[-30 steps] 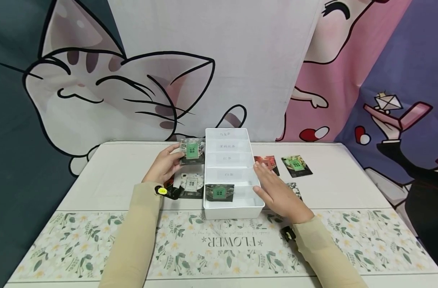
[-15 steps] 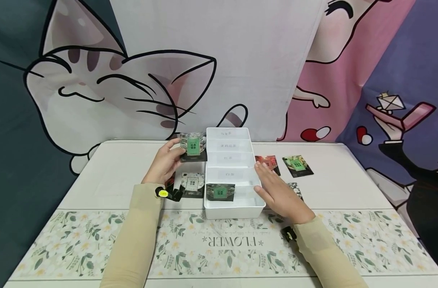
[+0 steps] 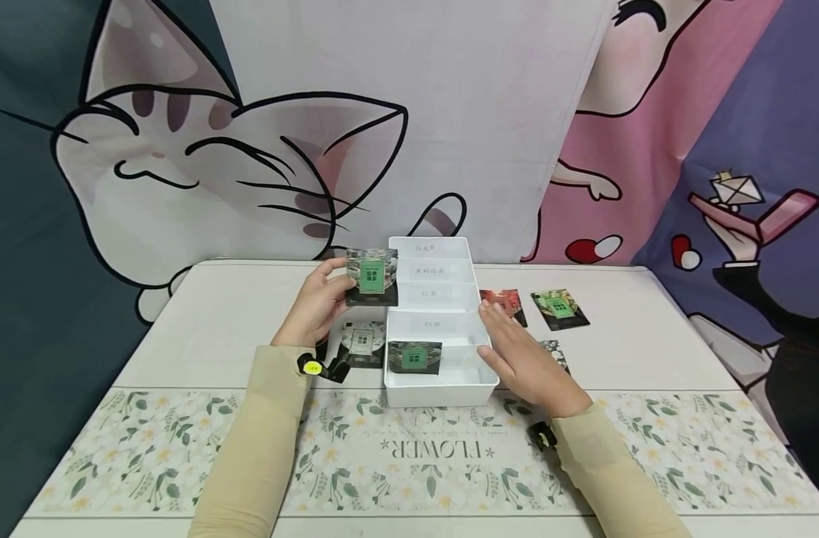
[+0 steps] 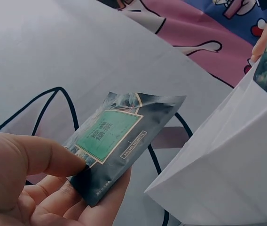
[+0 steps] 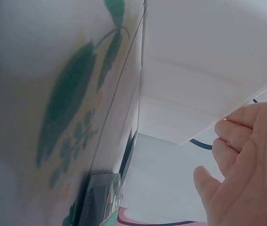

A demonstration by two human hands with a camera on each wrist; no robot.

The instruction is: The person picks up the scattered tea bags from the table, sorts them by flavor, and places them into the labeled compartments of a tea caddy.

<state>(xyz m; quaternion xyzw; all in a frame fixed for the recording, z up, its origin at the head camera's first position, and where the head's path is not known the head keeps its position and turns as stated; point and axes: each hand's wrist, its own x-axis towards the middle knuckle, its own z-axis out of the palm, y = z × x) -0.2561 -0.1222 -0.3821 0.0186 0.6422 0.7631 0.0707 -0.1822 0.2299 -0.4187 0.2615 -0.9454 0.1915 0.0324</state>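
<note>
Between thumb and fingers, my left hand (image 3: 315, 302) pinches a black tea sachet (image 3: 372, 278) with a green label. The sachet is tilted in the left wrist view, close to the box's wall. A long white divided box (image 3: 442, 396) stands on the table, its compartments marked with printed labels. In the nearest compartment, at its left side, is a similar green-labelled sachet (image 3: 415, 359). My right hand (image 3: 527, 359) rests against the box's right side with fingers straight, and the right wrist view shows the fingertips at the rim.
Left of the box lies a white-labelled sachet (image 3: 364, 344), with another mostly hidden behind my left wrist. To the right are a red sachet (image 3: 505, 302), a green-and-black sachet (image 3: 560, 308) and a partly covered black-and-white one (image 3: 556, 355). A cartoon curtain (image 3: 504, 134) hangs behind the table.
My left hand has moved slightly right with the sachet, which now overlaps the box's left edge in the head view. The right hand keeps its place at the box.
</note>
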